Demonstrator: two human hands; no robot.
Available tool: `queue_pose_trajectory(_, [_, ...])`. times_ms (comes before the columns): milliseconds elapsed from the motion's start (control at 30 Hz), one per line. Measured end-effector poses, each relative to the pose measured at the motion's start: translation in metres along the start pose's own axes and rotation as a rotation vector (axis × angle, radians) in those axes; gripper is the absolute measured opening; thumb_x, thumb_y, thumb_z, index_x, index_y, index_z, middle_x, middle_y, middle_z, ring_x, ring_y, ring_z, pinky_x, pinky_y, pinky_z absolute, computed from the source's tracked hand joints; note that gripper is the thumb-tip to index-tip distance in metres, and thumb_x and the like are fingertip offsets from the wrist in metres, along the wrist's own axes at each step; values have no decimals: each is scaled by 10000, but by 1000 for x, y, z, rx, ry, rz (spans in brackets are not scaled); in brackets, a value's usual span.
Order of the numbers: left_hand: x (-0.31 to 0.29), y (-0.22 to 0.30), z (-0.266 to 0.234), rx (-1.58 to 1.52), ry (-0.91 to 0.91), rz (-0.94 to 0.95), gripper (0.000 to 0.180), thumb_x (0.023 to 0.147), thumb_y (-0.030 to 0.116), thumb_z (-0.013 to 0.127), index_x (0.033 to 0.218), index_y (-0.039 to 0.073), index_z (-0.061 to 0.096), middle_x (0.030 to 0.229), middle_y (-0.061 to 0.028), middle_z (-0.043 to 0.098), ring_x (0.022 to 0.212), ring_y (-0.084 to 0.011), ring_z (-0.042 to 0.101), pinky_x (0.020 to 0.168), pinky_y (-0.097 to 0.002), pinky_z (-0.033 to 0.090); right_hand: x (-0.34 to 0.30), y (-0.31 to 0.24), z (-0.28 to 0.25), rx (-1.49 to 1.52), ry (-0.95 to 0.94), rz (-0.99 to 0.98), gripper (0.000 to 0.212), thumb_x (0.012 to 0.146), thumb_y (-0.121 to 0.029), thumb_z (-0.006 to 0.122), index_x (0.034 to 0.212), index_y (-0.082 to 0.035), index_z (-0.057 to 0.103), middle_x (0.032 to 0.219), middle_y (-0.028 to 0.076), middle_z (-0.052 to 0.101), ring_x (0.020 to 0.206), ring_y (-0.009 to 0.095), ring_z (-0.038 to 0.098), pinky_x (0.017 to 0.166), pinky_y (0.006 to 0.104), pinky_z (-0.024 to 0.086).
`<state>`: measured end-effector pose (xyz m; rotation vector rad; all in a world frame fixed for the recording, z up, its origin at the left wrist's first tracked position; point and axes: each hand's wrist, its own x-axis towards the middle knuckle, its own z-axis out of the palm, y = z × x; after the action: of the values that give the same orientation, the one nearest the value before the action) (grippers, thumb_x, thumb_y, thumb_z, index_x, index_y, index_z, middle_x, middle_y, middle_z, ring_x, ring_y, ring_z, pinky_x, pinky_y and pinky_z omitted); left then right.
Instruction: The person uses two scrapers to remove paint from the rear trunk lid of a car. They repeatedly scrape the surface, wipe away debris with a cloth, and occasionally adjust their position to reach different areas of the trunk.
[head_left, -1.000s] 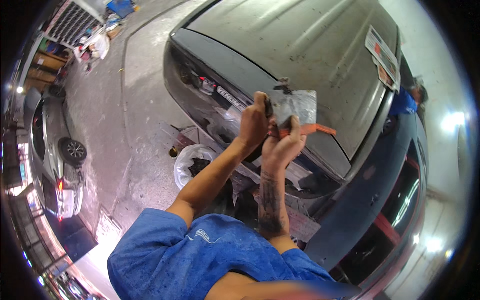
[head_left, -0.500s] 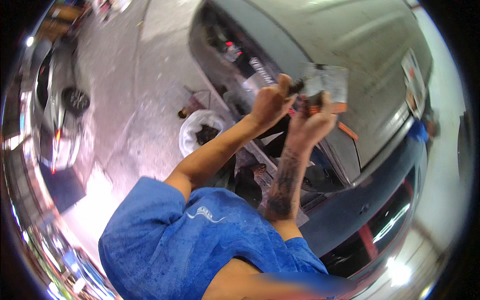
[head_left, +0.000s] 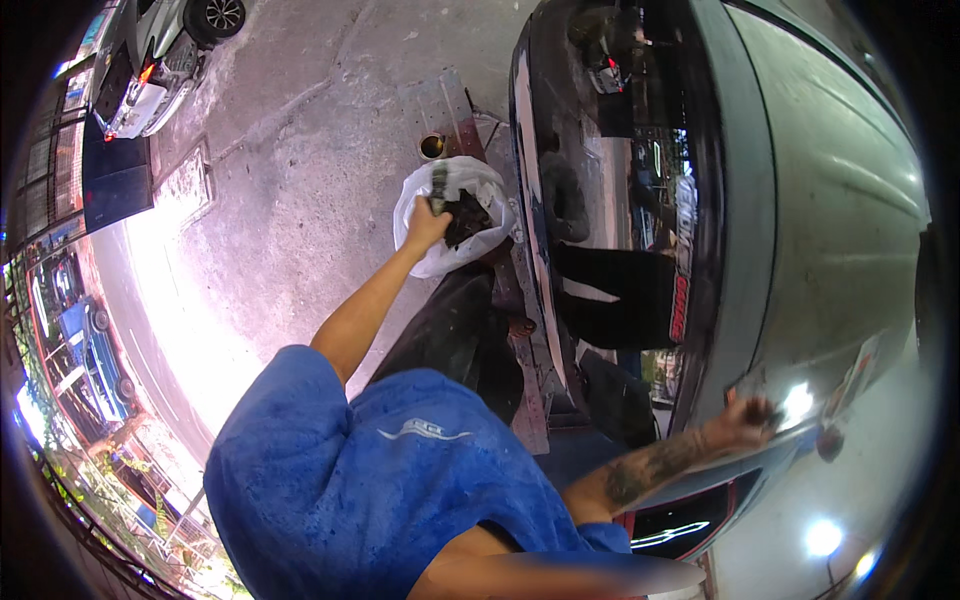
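Note:
My left hand is low at the left rim of a white bag-lined container. Its fingers are closed on a dark, narrow strip-like thing that points upward; its kind is unclear. Inside the container lies dark, crumpled material. My right hand is out to the right by the edge of the vehicle roof, its fingers curled. Something thin and greyish shows at its fingers, too blurred to name.
A small open can with a yellowish inside stands on a plank behind the container. The vehicle's dark window rises close on my right. Farther off is a silver car at the upper left.
My hands have parted. The left has gone down and left from the roof to the container with the dark strip-like thing; the right has swung right and nearer. My view has turned.

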<state>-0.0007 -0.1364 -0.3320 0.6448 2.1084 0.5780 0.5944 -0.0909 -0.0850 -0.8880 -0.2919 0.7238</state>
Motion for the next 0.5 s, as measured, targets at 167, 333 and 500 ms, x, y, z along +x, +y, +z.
queue_pose_trajectory(167, [129,-89,-15,-209,79,-195,398,747,135,630,1015,5,366,693,-103,518,485,-164,520,374,-296,396,4,-67,-101,13,-179,78,20,891,-58,507,898,-39,508,763,11,479,640,87,466,575,213,382])
queue_pose_trajectory(333, [312,-161,3,-37,142,-162,408,726,133,591,1051,-21,397,816,-176,564,704,-302,597,619,-411,486,8,-97,-172,-431,-164,127,32,894,-39,472,886,-50,502,801,3,532,650,80,481,860,265,415])
queue_pose_trajectory(500, [444,-214,38,281,254,27,457,740,134,595,1132,-35,433,1046,-319,597,1029,-444,588,876,-460,465,8,-29,-197,-606,32,134,33,898,-42,472,904,-37,504,795,7,527,648,82,477,832,263,416])
